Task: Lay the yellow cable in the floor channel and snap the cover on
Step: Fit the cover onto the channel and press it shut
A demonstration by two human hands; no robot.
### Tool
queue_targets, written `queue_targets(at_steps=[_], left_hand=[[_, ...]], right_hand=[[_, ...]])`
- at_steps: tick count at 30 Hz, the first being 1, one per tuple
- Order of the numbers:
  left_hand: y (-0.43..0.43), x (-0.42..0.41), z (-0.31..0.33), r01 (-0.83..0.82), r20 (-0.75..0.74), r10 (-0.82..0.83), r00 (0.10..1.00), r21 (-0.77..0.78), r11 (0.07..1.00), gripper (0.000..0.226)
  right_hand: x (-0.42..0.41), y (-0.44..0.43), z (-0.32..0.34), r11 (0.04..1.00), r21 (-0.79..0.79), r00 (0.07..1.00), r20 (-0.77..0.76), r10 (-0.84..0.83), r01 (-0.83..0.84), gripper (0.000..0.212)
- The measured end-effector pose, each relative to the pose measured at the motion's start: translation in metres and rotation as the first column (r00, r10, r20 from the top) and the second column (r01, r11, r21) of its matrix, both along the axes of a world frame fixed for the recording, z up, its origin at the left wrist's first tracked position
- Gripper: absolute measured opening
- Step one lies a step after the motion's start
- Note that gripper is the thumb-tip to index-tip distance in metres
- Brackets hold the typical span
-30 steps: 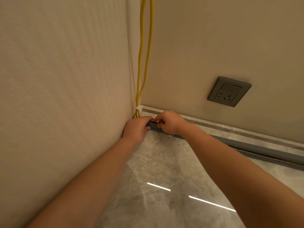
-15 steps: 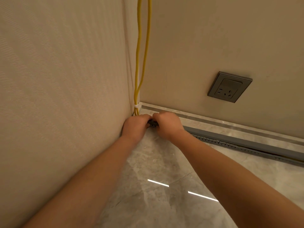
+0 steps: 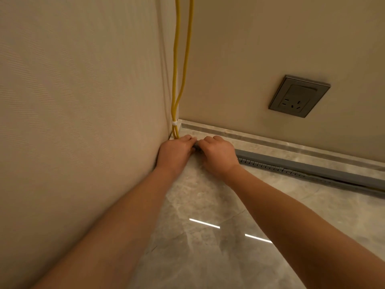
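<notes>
A doubled yellow cable (image 3: 176, 80) runs down the wall corner, bound by a white tie (image 3: 174, 123) just above the floor, and its lower end disappears behind my hands. A grey floor channel (image 3: 312, 166) with a slotted front side lies along the foot of the back wall, a smooth grey cover on top of it. My left hand (image 3: 175, 153) and my right hand (image 3: 218, 155) meet at the channel's corner end, fingers curled down over it and hiding it. Only a dark sliver of the channel shows between the fingertips.
The left wall (image 3: 83, 122) stands close against my left forearm. A grey wall socket (image 3: 299, 95) sits on the back wall above the channel. A stone skirting (image 3: 270, 140) runs behind the channel. The glossy marble floor (image 3: 208, 257) stretches toward me.
My right hand slid left along the channel into the corner and now touches my left hand. More of the slotted channel shows to its right. The view shifted slightly.
</notes>
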State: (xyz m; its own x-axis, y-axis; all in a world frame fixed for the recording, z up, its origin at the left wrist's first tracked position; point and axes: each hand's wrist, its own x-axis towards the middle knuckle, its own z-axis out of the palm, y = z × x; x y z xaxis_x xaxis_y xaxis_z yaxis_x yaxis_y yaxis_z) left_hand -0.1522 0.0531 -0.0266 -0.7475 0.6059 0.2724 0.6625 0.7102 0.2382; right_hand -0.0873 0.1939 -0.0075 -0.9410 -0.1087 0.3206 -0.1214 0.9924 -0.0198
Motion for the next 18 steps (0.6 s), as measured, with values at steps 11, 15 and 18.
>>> queue_targets(at_steps=[11, 15, 18], left_hand=[[0.005, -0.002, 0.003, -0.017, -0.004, 0.016, 1.000, -0.052, 0.999, 0.032], [0.008, -0.011, 0.015, 0.006, 0.005, -0.005, 1.000, -0.159, 0.987, 0.025], [0.014, -0.021, 0.032, 0.033, 0.052, -0.018, 0.998, -0.313, 0.949, 0.024]], right_hand=[[-0.019, 0.009, 0.024, 0.978, -0.158, 0.958, 0.273, -0.087, 0.133, 0.021], [-0.026, 0.016, 0.033, 0.963, -0.228, 0.942, 0.330, -0.064, 0.146, 0.020], [-0.024, 0.020, 0.035, 0.944, -0.285, 0.928, 0.369, -0.053, 0.167, 0.021]])
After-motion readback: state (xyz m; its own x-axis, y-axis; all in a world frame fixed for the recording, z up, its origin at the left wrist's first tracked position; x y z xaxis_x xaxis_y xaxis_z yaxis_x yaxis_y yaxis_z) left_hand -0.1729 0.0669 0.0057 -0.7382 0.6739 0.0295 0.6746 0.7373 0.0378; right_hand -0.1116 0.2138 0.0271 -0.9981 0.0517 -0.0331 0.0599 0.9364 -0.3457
